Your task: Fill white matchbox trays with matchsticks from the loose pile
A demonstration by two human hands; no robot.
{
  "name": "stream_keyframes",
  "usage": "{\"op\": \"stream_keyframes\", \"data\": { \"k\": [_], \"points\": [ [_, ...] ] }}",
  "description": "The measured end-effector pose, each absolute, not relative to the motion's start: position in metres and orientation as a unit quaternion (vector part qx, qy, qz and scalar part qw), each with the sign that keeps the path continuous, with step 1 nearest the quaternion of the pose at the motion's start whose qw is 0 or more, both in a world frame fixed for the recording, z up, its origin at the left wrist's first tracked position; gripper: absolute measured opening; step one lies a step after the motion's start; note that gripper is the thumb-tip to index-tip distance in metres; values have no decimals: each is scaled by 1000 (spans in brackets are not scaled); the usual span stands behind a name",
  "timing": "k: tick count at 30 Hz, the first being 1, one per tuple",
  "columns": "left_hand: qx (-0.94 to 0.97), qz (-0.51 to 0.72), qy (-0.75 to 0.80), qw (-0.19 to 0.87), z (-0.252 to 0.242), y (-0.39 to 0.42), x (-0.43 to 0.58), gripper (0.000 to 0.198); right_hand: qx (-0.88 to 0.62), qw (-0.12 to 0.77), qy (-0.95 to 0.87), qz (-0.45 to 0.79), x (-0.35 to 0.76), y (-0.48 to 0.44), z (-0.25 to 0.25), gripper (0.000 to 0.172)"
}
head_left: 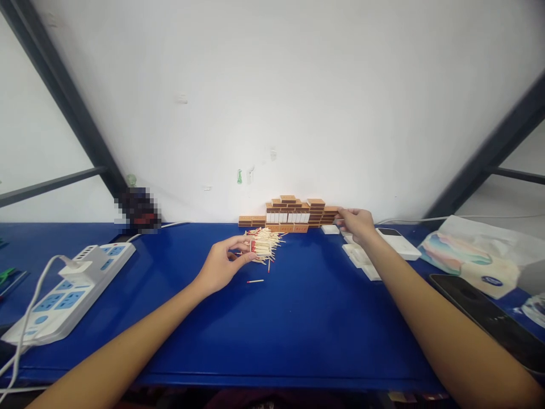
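Note:
My left hand (223,262) pinches a small white matchbox tray (251,246) filled with red-headed matches, beside a loose heap of matches (268,236). One match (255,281) lies apart, nearer to me. Against the wall, brown matchbox sleeves (315,211) stand in stepped stacks, with a row of white trays (287,217) among them. My right hand (357,222) has its thumb and fingertips closed at the right end of the stacks, on a matchbox sleeve (330,210). Under and beside that wrist lie several white matchbox trays (360,255), partly hidden by my forearm.
A white power strip (63,295) with a plugged-in cable lies on the left. To the right are a white device with a dark screen (398,243), a tissue pack (472,255) and a black phone (485,318). Dark slanted posts (80,102) flank the blue table (272,335).

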State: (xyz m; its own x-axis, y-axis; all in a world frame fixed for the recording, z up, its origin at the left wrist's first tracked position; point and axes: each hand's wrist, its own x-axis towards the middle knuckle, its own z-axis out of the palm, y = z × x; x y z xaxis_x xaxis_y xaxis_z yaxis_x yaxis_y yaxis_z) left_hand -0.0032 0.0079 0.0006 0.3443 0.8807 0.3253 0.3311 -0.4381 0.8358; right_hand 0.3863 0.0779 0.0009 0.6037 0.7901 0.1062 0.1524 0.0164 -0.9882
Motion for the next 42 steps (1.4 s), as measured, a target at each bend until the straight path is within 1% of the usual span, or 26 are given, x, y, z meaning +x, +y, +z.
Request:
{"op": "stream_keyframes", "data": {
  "k": [1, 4, 5, 6, 9, 12, 14, 17, 21, 30, 37, 42],
  "points": [
    [745, 407, 406, 340, 1, 8, -4, 48, -654, 619, -366, 234, 386, 75, 4, 24],
    [740, 419, 403, 337, 4, 8, -5, 48, -648, 637, -402, 109, 383, 60, 22, 24],
    [739, 423, 401, 338, 4, 8, -5, 48, -635, 646, -415, 82, 379, 53, 29, 25],
    [737, 426, 400, 339, 5, 8, -6, 48, -614, 657, -430, 85, 373, 45, 35, 27],
    [727, 437, 401, 345, 6, 7, -6, 49, -537, 668, -479, 190, 343, 20, 44, 37],
    [720, 445, 399, 352, 7, 5, -4, 50, -485, 618, -530, 319, 303, -3, 34, 45],
    [717, 449, 394, 359, 8, 4, -3, 50, -462, 570, -567, 376, 280, -14, 23, 46],
    [713, 455, 389, 366, 8, 4, -2, 50, -441, 522, -593, 426, 259, -22, 12, 41],
    [705, 459, 393, 372, 9, 5, -3, 50, -432, 505, -599, 447, 253, -26, 11, 37],
    [697, 456, 392, 391, 10, 5, -2, 51, -423, 494, -610, 453, 254, -29, 15, 36],
    [698, 460, 379, 397, 13, 6, -4, 51, -411, 454, -642, 461, 257, -32, 22, 37],
    [700, 446, 354, 431, 10, 10, -6, 53, -405, 440, -639, 485, 257, -32, 23, 37]
  ]
}}
